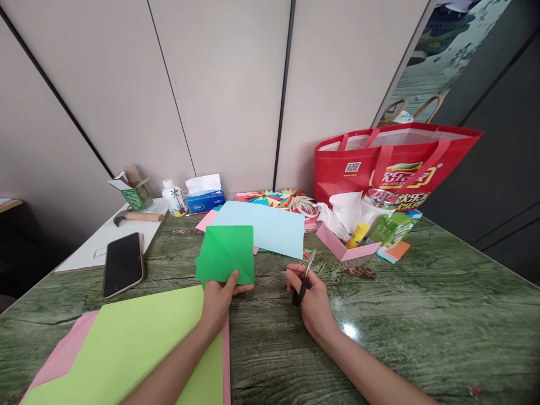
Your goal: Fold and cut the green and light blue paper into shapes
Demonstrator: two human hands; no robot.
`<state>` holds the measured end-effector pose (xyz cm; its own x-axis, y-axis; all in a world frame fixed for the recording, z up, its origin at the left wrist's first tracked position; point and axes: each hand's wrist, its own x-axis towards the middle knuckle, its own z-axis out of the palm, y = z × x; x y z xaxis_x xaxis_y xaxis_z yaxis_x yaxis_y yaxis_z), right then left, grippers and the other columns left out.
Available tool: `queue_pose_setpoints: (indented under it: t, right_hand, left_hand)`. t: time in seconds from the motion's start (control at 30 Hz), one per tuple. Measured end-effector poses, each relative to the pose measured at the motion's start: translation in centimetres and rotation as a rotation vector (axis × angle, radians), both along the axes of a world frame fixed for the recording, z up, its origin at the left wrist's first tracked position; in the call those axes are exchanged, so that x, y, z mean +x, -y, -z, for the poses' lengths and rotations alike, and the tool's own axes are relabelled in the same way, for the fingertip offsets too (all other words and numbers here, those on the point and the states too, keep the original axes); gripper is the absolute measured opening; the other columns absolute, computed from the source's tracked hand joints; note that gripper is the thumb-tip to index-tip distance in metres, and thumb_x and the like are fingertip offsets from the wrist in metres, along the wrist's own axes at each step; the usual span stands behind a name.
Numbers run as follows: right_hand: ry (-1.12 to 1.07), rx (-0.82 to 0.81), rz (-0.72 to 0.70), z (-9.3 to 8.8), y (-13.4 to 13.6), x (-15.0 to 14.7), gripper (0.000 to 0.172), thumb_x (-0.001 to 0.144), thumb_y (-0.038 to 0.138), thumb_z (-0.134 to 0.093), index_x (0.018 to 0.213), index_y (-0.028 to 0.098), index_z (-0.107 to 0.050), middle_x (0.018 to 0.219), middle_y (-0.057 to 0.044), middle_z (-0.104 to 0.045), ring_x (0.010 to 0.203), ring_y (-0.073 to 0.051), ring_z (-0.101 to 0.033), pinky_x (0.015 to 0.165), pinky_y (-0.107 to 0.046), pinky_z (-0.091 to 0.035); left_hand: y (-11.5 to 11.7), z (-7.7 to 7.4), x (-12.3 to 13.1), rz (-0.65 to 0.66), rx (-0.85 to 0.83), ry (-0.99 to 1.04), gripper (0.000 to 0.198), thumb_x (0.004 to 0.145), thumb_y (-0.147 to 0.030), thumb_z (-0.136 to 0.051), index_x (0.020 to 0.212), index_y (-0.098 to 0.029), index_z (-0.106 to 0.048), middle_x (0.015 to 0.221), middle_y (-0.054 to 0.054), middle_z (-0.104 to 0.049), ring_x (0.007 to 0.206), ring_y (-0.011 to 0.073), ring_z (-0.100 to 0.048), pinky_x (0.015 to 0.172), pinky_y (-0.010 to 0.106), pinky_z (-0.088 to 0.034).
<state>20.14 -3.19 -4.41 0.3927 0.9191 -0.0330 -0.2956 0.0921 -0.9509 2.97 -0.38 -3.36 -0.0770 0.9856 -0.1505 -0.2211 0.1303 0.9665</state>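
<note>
My left hand point(220, 298) grips a stack of green paper point(228, 252) by its lower edge, thumb on top. A diagonal crease crosses the top sheet. Closed around black-handled scissors point(301, 289), my right hand point(315, 298) is held a little to the right of the paper, the blades pointing up and away. A light blue sheet point(270, 225) lies just behind the green stack, partly covered by it. Under my left forearm are large yellow-green sheets point(147, 337) on top of pink paper point(71, 349).
At left lie a phone point(124, 264) and a hammer point(139, 216); a white bottle point(174, 198) and tissue box point(205, 198) stand behind. Colourful folded paper point(291, 198) sits at the wall. On the right are a pink paper tray point(346, 251), a glue stick point(358, 235) and a red bag point(346, 169).
</note>
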Motion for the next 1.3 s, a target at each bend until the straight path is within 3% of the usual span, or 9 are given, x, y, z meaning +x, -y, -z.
queue_pose_setpoints:
  t: [0.23, 0.47, 0.63, 0.73, 0.87, 1.03, 1.13, 1.2, 1.3]
  right_hand:
    - [0.103, 0.007, -0.062, 0.3, 0.1, 0.0, 0.034, 0.057, 0.034, -0.078, 0.082, 0.018, -0.062, 0.070, 0.000, -0.058, 0.060, -0.014, -0.051, 0.056, -0.027, -0.041]
    - [0.588, -0.057, -0.342, 0.1, 0.7, 0.0, 0.044, 0.050, 0.009, -0.071, 0.091, 0.023, -0.061, 0.071, 0.002, -0.062, 0.069, -0.020, -0.057, 0.068, -0.031, -0.042]
    - [0.897, -0.024, -0.447, -0.6, 0.5, 2.0, 0.058, 0.054, 0.001, -0.057, 0.107, 0.026, -0.058, 0.078, 0.001, -0.066, 0.075, -0.021, -0.059, 0.072, -0.030, -0.041]
    - [1.155, -0.094, -0.504, -1.4, 0.1, 3.8, 0.060, 0.058, 0.000, -0.052, 0.113, 0.025, -0.055, 0.086, -0.001, -0.067, 0.080, -0.021, -0.060, 0.071, -0.028, -0.041]
    - [1.521, -0.326, -0.428, -2.7, -0.6, 5.8, 0.057, 0.062, -0.001, -0.052, 0.115, 0.019, -0.056, 0.102, -0.011, -0.065, 0.097, -0.027, -0.057, 0.077, -0.033, -0.041]
    - [1.682, -0.486, -0.263, -3.3, -0.9, 6.4, 0.049, 0.066, -0.004, -0.047, 0.112, 0.009, -0.060, 0.103, -0.023, -0.060, 0.100, -0.038, -0.053, 0.076, -0.048, -0.040]
    - [1.758, -0.460, -0.215, -3.3, -0.9, 5.7, 0.041, 0.077, -0.001, -0.039, 0.110, 0.009, -0.062, 0.112, -0.024, -0.056, 0.105, -0.037, -0.051, 0.081, -0.050, -0.039]
    - [1.799, -0.369, -0.248, -3.2, -1.2, 4.9, 0.042, 0.081, 0.001, -0.036, 0.111, 0.016, -0.063, 0.125, -0.018, -0.052, 0.117, -0.033, -0.045, 0.090, -0.045, -0.037]
    - [1.901, -0.212, -0.333, -3.0, -2.0, 3.9, 0.046, 0.081, 0.000, -0.037, 0.112, 0.020, -0.063, 0.139, -0.010, -0.042, 0.129, -0.030, -0.032, 0.099, -0.045, -0.032]
  left_hand:
    - [-0.6, -0.2, 0.1, -0.206, 0.102, 0.207, 0.023, 0.058, -0.028, -0.076, 0.057, -0.017, -0.056, 0.052, -0.004, -0.057, 0.074, 0.0215, -0.067, 0.088, 0.042, -0.051]
    - [-0.5, -0.8, 0.2, -0.175, 0.088, 0.252, 0.030, 0.063, -0.032, -0.075, 0.082, -0.013, -0.063, 0.089, 0.010, -0.070, 0.098, 0.0291, -0.063, 0.091, 0.046, -0.048]
    - [-0.2, -0.8, 0.2, -0.057, 0.007, 0.203, 0.029, 0.072, -0.038, -0.068, 0.082, -0.011, -0.063, 0.090, 0.015, -0.071, 0.091, 0.0274, -0.067, 0.095, 0.044, -0.044]
    - [-0.3, -0.5, -0.1, -0.060, 0.072, 0.090, 0.033, 0.073, -0.041, -0.066, 0.089, -0.012, -0.066, 0.101, 0.014, -0.070, 0.102, 0.0270, -0.062, 0.099, 0.041, -0.040]
    - [-0.9, -0.1, -0.7, -0.112, 0.115, 0.004, 0.036, 0.074, -0.044, -0.064, 0.095, -0.015, -0.068, 0.111, 0.012, -0.067, 0.113, 0.0262, -0.055, 0.101, 0.039, -0.036]
    - [-1.4, 0.4, -1.5, -0.242, 0.106, -0.025, 0.034, 0.077, -0.042, -0.061, 0.099, -0.017, -0.066, 0.117, 0.011, -0.063, 0.119, 0.0270, -0.049, 0.103, 0.039, -0.033]
    - [-1.5, 0.8, -2.0, -0.330, 0.083, -0.030, 0.036, 0.079, -0.041, -0.059, 0.109, -0.021, -0.061, 0.134, 0.009, -0.050, 0.127, 0.0253, -0.039, 0.106, 0.036, -0.028]
    - [-1.6, 0.9, -2.1, -0.340, 0.069, -0.010, 0.037, 0.080, -0.041, -0.058, 0.114, -0.024, -0.059, 0.140, 0.006, -0.042, 0.130, 0.0244, -0.034, 0.107, 0.035, -0.027]
    - [-1.5, 0.9, -1.9, -0.288, 0.069, 0.035, 0.033, 0.080, -0.040, -0.059, 0.110, -0.025, -0.060, 0.139, 0.006, -0.044, 0.130, 0.0242, -0.035, 0.105, 0.034, -0.030]
